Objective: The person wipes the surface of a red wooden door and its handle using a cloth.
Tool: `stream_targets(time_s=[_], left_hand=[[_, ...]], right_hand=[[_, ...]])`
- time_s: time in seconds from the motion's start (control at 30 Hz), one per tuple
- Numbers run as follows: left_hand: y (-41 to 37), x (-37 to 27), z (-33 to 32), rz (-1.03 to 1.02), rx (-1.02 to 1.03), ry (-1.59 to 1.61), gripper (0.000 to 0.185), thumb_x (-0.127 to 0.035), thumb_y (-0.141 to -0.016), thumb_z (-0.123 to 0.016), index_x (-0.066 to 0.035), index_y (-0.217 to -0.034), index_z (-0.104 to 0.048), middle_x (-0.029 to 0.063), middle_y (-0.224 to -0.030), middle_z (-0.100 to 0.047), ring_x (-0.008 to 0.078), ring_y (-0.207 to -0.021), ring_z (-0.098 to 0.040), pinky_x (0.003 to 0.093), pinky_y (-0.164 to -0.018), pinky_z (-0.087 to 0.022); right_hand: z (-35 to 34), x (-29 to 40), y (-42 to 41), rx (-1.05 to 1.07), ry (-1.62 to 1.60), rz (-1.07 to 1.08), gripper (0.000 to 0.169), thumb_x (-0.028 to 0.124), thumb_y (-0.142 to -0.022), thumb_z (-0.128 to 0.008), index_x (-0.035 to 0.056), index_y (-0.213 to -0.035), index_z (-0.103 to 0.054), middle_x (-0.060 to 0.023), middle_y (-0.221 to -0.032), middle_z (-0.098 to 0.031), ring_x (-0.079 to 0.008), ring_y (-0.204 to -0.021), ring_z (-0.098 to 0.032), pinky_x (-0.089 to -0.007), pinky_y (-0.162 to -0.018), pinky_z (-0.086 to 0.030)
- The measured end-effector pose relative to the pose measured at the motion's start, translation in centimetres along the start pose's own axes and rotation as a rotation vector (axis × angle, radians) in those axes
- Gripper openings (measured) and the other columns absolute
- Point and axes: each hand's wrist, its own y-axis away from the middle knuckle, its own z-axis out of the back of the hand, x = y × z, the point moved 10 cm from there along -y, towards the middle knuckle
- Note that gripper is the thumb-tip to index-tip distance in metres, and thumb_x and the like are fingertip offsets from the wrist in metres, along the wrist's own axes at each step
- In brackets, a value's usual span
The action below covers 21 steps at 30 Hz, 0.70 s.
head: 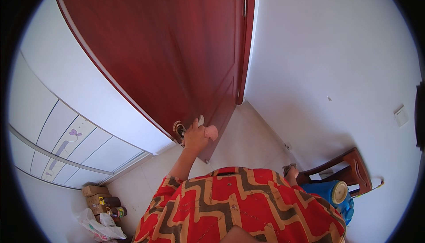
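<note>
My left hand is at the metal door handle of a dark red wooden door. It grips a soft pink item, perhaps a cloth, which bulges out on the right of the fingers. A small whitish piece shows just beyond the fingertips; I cannot tell whether it belongs to the handle. Low on the right, my right hand holds a crumpled grey-brown cloth close to a wooden chair. My patterned red shirt hides part of that arm.
The chair stands against the white wall, with a blue container with a cream lid beside it. Cardboard boxes, bottles and a plastic bag lie at lower left. A sliding wardrobe lines the left side.
</note>
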Motion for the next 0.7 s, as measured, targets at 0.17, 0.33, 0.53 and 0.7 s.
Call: stream_targets(time_s=[0.17, 0.33, 0.53, 0.7], left_hand=[[0.1, 0.1, 0.1, -0.005, -0.03, -0.007, 0.023, -0.018, -0.071, -0.072, -0.003, -0.088, -0.067, 0.0227, -0.136, -0.055, 0.0388, -0.106, -0.064, 0.0481, -0.089, -0.053], [0.1, 0.0, 0.2, -0.002, -0.022, 0.001, 0.024, -0.017, -0.071, -0.072, -0.003, -0.089, -0.067, 0.0233, -0.136, -0.055, 0.0393, -0.106, -0.064, 0.0483, -0.09, -0.053], [0.2, -0.1, 0.3, -0.028, -0.077, 0.025, 0.022, -0.017, -0.072, -0.071, -0.002, -0.087, -0.066, 0.0244, -0.135, -0.055, 0.0402, -0.104, -0.064, 0.0486, -0.088, -0.053], [0.3, 0.1, 0.2, -0.002, -0.056, 0.013, 0.022, -0.017, -0.072, -0.071, -0.002, -0.088, -0.066, 0.0244, -0.135, -0.056, 0.0402, -0.103, -0.065, 0.0486, -0.088, -0.053]], right_hand=[[0.3, 0.3, 0.5, -0.049, -0.002, -0.022, 0.017, 0.014, -0.086, -0.056, 0.003, -0.098, -0.063, -0.0148, -0.077, -0.064, -0.0286, -0.054, -0.063, -0.0399, -0.04, -0.047], [1.0, -0.2, -0.4, -0.043, -0.003, -0.031, 0.017, 0.014, -0.086, -0.056, 0.0026, -0.098, -0.063, -0.0156, -0.077, -0.065, -0.0284, -0.053, -0.062, -0.039, -0.039, -0.047], [0.8, -0.2, -1.0, 0.005, -0.011, -0.032, 0.014, 0.014, -0.088, -0.055, 0.0041, -0.092, -0.064, -0.0141, -0.069, -0.064, -0.0272, -0.049, -0.061, -0.0366, -0.038, -0.045], [0.0, 1.0, 0.9, -0.01, -0.051, -0.06, 0.013, 0.016, -0.09, -0.054, 0.0064, -0.085, -0.062, -0.0132, -0.064, -0.063, -0.0259, -0.046, -0.059, -0.0368, -0.036, -0.043]])
